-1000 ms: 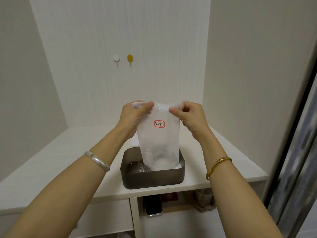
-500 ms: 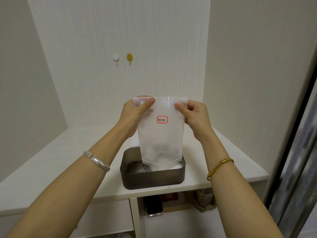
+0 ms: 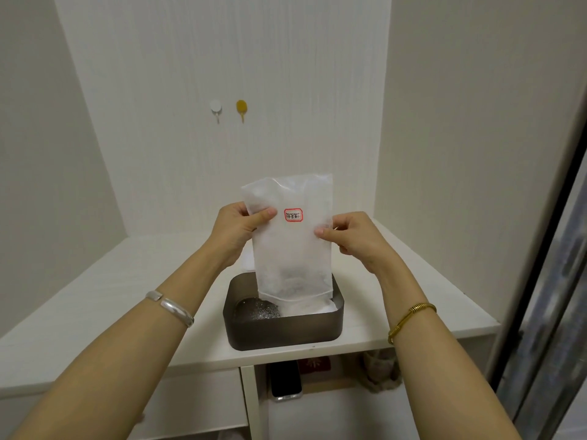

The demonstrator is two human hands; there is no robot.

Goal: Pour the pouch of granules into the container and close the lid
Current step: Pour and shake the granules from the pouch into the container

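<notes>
A white translucent pouch (image 3: 290,249) with a small red-framed label stands upright, its bottom just above the open dark brown container (image 3: 282,331). My left hand (image 3: 236,230) pinches the pouch's left edge below the top. On the right edge, my right hand (image 3: 349,238) grips it at about the same height. The container sits near the front edge of the white shelf (image 3: 111,296). Inside it I see grey granules (image 3: 259,311) at the left and white material at the right. No lid is in view.
Two small hooks, one white (image 3: 216,108) and one yellow (image 3: 241,108), hang on the back wall. A phone (image 3: 285,384) and a red item lie on a lower shelf under the container. A dark door frame (image 3: 546,281) runs along the right.
Both hands have slid down from the pouch's top corners to its sides. The top of the pouch now stands free above my fingers, higher than before.
</notes>
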